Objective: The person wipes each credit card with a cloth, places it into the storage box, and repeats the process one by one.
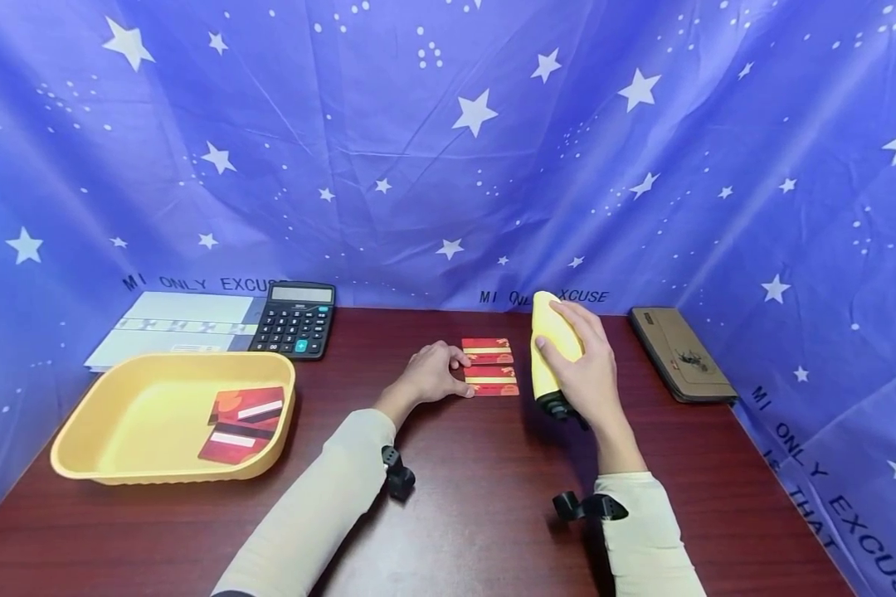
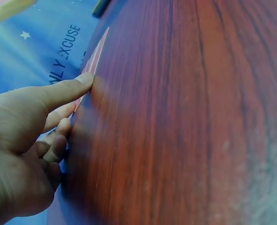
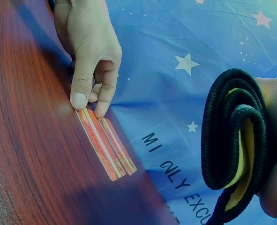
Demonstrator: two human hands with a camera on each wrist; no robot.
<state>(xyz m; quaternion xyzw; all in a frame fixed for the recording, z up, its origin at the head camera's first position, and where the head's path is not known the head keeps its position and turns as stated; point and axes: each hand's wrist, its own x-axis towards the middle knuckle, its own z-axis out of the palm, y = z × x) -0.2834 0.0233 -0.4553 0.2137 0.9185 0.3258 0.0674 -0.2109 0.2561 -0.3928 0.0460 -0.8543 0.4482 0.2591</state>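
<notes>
Arms extended, left hand touches cards and right hand grips cloth.

Tray at left, calculator behind it, case at right — two cards lie between tray and case.

A black calculator sits at the right end of a flat white notebook; in front of both, a yellow plastic basin holds overlapping red bank-style cards. At the far right of the dark reddish wood-grain counter lies a brown wallet. Blue star-printed fabric, partly lettered, hangs behind.
</notes>
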